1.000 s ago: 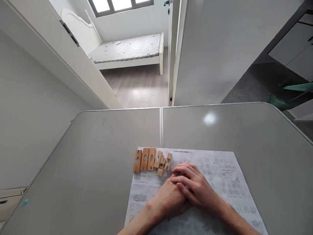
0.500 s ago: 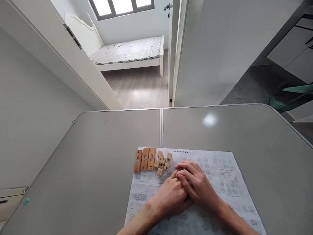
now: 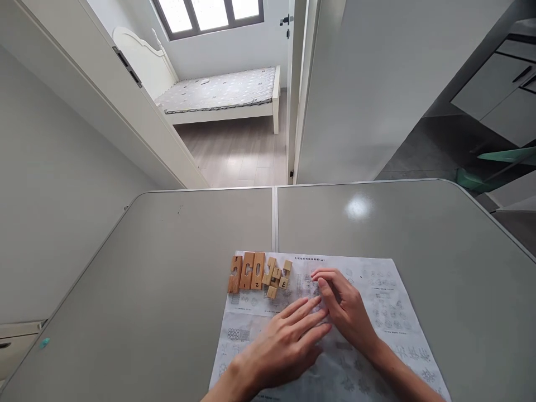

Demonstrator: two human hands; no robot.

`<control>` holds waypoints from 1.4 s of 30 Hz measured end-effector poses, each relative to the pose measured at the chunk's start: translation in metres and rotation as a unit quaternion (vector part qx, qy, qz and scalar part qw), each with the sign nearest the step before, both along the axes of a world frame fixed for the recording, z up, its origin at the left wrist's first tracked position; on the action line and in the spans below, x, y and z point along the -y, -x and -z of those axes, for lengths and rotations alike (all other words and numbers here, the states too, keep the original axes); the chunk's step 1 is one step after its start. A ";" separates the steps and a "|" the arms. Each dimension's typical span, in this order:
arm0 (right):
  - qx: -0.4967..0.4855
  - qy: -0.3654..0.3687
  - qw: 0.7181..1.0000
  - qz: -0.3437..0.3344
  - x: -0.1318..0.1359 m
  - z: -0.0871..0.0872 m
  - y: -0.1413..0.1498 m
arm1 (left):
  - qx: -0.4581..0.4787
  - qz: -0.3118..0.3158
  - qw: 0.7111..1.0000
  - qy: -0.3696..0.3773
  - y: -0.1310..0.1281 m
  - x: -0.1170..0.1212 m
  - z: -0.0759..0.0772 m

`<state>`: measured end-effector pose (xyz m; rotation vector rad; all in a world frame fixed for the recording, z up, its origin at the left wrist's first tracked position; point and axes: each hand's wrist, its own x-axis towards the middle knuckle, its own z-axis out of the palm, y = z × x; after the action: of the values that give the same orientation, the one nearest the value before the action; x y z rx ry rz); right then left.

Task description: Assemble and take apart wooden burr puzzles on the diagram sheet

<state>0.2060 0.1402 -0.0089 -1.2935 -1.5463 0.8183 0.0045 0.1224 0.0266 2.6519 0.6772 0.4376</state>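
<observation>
Filling the foreground, the table (image 3: 184, 268) has a smooth grey top with a bright glare spot, rounded far corners, thin pale edging and a seam down its middle. On its near part lies the sheet (image 3: 343, 368), white paper, faintly creased, printed with small grey figures and lines of text; its far edge runs left to right.

Over the sheet, the left hand (image 3: 293, 338) is palm down and nearly flat, its long fingers slightly parted, pointing away and to the right. Their tips end just beside the right hand (image 3: 345, 301); I cannot tell whether they touch it. The right hand points away and to the left, fingers bent and close together, a narrow gap between thumb and forefinger. Its underside is hidden.

At the sheet's far left corner, three dark blocks (image 3: 246, 281) lie side by side: flat, oblong, reddish-brown wood, each cut with a notch or slot and marked with black numerals. Their long axes point away from the person; the leftmost sits along the sheet's left edge. Just to their right, the pale pieces (image 3: 277, 273) form a tight cluster of smaller, square-ended light wood, some slanting away and to the right.
</observation>
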 end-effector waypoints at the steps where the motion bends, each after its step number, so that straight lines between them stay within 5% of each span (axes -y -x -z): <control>1: 0.001 0.000 1.000 -0.001 0.000 0.001 0.000 | 0.009 -0.006 1.000 -0.008 0.007 0.003 -0.004; 8: 0.003 0.011 1.000 -0.005 0.000 -0.002 0.000 | 0.041 -0.094 0.991 -0.089 0.061 -0.002 -0.028; 16: -0.015 0.038 0.999 -0.013 0.001 -0.003 -0.001 | -0.004 -0.263 0.961 -0.087 0.120 -0.045 -0.016; 22: -0.013 0.036 0.999 -0.016 0.000 -0.003 -0.001 | -0.058 -0.247 0.967 -0.013 0.137 -0.063 -0.004; 30: -0.012 0.033 0.999 -0.024 0.000 -0.002 -0.001 | -0.057 -0.215 0.974 0.035 0.122 -0.079 0.001; 42: 0.013 0.027 0.999 -0.022 0.000 -0.002 -0.003 | -0.037 -0.184 0.982 -0.001 0.114 -0.090 0.011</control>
<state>0.2086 0.1405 -0.0067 -1.3181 -1.5875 0.8789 -0.1099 0.2126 0.0156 2.5550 1.1983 0.4387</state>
